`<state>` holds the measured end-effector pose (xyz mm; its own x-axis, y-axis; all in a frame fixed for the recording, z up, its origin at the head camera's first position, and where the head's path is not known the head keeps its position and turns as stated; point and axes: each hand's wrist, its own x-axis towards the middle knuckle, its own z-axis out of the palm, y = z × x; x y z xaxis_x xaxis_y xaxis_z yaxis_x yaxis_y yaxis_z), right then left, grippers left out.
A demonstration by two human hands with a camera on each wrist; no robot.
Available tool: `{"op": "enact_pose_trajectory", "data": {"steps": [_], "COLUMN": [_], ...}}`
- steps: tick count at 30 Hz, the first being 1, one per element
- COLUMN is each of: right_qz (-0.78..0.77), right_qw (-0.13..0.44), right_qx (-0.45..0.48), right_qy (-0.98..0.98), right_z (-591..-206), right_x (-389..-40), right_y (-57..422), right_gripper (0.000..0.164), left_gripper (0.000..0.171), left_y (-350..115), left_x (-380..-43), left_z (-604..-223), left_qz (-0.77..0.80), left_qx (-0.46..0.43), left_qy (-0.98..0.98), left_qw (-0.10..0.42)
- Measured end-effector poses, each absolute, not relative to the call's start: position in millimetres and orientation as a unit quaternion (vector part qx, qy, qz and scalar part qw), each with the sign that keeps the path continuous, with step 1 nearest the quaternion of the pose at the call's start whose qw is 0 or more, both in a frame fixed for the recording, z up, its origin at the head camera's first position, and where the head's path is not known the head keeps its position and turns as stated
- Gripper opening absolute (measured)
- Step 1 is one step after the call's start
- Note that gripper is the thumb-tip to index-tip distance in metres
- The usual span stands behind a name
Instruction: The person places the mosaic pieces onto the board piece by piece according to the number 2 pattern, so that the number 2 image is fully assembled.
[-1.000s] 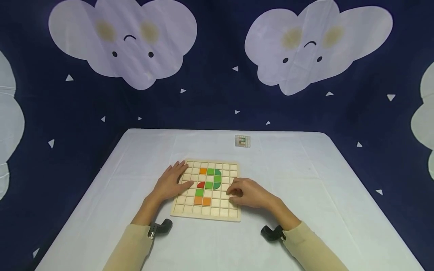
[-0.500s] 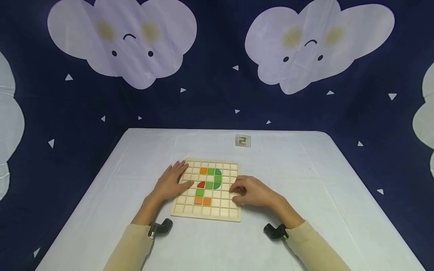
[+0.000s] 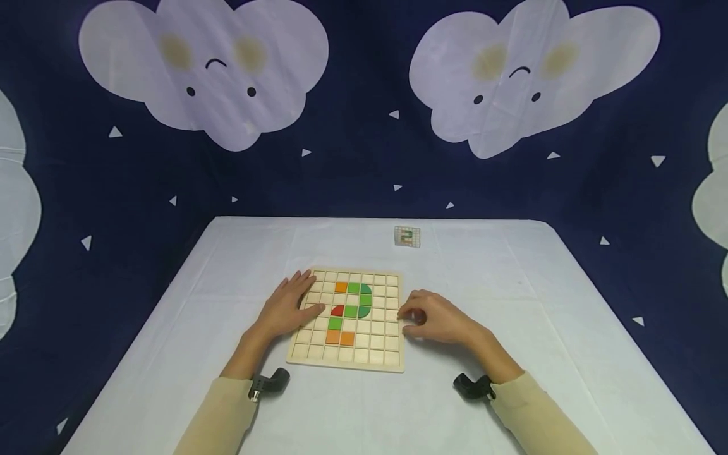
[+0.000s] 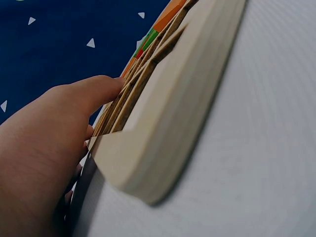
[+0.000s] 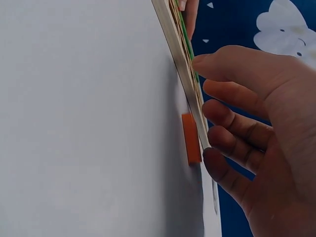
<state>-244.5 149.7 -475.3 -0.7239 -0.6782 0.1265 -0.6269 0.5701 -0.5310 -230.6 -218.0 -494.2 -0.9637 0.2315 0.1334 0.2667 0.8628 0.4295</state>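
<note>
A wooden grid board [image 3: 372,360] lies on the table, with orange, green and red tiles forming a curved figure; one green tile [image 3: 335,323] sits left of the middle. My left hand [image 3: 284,308] rests along the board's left side, fingers spread on the frame and thumb over the grid. Just past the right edge is my right hand [image 3: 438,318], thumb and index finger apart and the other fingers loosely bent, with nothing seen between them. In the right wrist view an orange tile [image 5: 191,139] lies beside the board near the fingertips; the hand hides it in the head view.
A small pattern card [image 3: 407,237] stands near the far edge of the white-covered table [image 3: 512,284]. Behind the table hangs a dark blue cloth [image 3: 364,170] with clouds and triangles. A black camera mount is on each wrist.
My right hand has moved right, from over the right columns of the grid to just beyond the board's edge. The left hand, the board and its tiles look unchanged.
</note>
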Motion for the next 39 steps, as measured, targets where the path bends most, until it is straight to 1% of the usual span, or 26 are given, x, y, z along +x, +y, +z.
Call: {"op": "enact_pose_trajectory", "data": {"steps": [7, 15, 25, 33, 39], "right_qz": [-0.276, -0.271, -0.278, -0.267, -0.263], "right_qw": [0.033, 0.035, 0.073, 0.12, 0.127], "right_qx": [-0.367, -0.361, -0.368, -0.355, -0.36], "right_qy": [0.888, 0.892, 0.884, 0.888, 0.886], "right_z": [-476, -475, -472, -465, -463], "right_x": [-246, -247, -246, -244, -244], "right_y": [163, 176, 186, 190, 191], "right_gripper": [0.025, 0.026, 0.027, 0.031, 0.03], "left_gripper": [0.082, 0.083, 0.082, 0.083, 0.083], "left_y": [-218, -218, -218, -220, -220], "left_x": [-231, -231, -231, -232, -232], "left_z": [-494, -494, -495, -495, -495], "left_qz": [-0.223, -0.224, -0.225, -0.226, -0.228], "left_qx": [-0.133, -0.131, -0.124, -0.126, -0.125], "left_qy": [-0.965, -0.965, -0.966, -0.966, -0.965], "left_qw": [0.039, 0.039, 0.031, 0.022, 0.019]}}
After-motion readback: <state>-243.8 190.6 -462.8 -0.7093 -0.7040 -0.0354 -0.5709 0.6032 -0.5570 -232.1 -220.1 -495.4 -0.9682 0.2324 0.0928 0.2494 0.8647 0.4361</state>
